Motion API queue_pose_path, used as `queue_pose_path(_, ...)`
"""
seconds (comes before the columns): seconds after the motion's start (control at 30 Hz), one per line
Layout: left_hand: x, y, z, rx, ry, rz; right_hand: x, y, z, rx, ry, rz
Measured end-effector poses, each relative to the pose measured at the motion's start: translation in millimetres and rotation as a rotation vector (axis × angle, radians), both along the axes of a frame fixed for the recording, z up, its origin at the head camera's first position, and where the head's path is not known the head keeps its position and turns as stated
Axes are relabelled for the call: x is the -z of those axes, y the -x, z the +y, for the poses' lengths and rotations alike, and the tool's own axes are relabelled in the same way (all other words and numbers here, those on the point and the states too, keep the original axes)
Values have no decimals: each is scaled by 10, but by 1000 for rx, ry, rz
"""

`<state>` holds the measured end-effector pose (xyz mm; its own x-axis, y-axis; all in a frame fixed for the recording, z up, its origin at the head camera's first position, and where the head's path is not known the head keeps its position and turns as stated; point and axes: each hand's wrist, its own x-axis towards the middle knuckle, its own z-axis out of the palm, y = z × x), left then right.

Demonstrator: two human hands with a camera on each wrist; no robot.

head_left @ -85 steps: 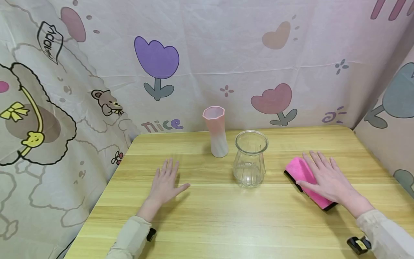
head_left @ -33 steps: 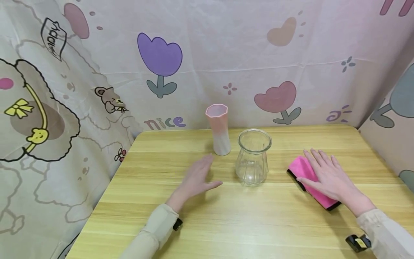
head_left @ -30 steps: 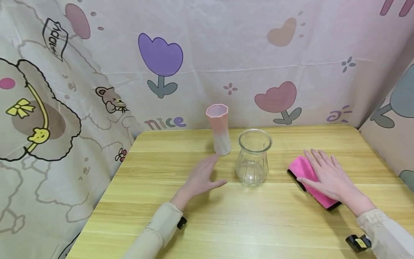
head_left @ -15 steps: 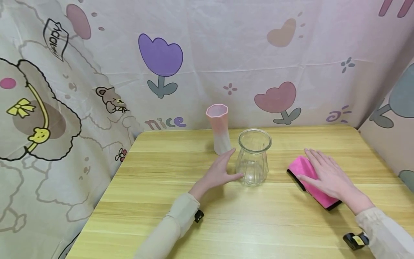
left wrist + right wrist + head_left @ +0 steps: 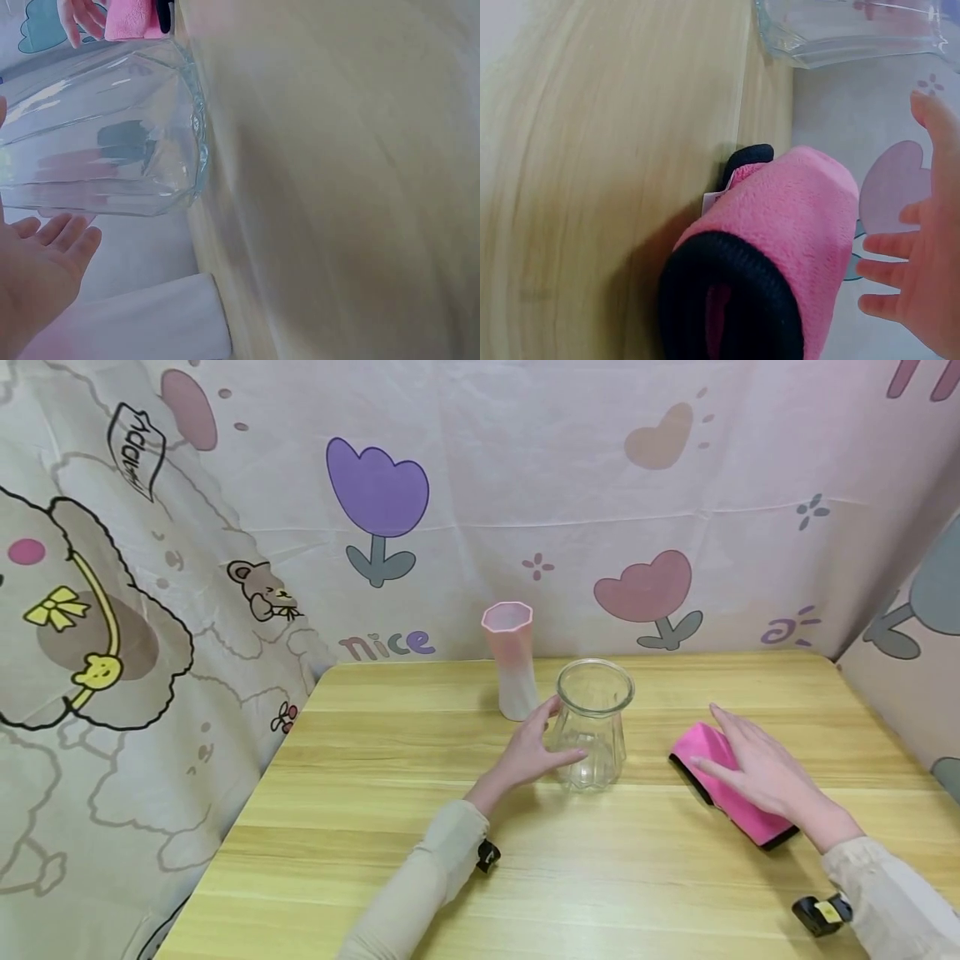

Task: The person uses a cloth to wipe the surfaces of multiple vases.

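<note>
Head view: clear ribbed glass jar [image 5: 604,742] with a wide round rim, upright on the light wood-grain table [image 5: 360,827]. Left hand [image 5: 527,755] is at the jar's left side, thumb across its front, fingers parted and only lightly bent; can't tell if skin meets glass. Right hand [image 5: 761,772] is well right of the jar, fingers extended over a folded bright pink plush cloth with black edging [image 5: 738,808], gripping nothing. Tall pink-to-white twisted vase [image 5: 514,672] stands upright behind and left of the jar, near it. Both arms in beige sleeves [image 5: 420,893], a small black device [image 5: 488,857] under each wrist. Pale printed fabric backdrop [image 5: 468,452] hangs behind the jar: purple tulip, red tulip, the word "nice".

Left wrist view: picture is turned, so the jar comes in sideways, thick base at the table. Left fingers loosely bent just beside its wall, not clamped; contact unclear here too. White lower part of the tall vase shows past the fingers; pink cloth and part of the right hand show on the jar's opposite side.

Right wrist view: turned as well. Only the jar's lower part is in frame, apart from the cloth, which is folded over, small white label [image 5: 711,201] near its edge. Right fingers relaxed, spaced, a gap between them and the cloth.
</note>
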<state>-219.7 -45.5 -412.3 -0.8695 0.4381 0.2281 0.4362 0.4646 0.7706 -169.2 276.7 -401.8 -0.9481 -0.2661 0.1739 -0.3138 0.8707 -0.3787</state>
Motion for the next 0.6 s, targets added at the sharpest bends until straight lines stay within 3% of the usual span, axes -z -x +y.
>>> queue_pose_path(0.6,67,20,41,-21,-13,-16,34,96,-130,110,50,-190)
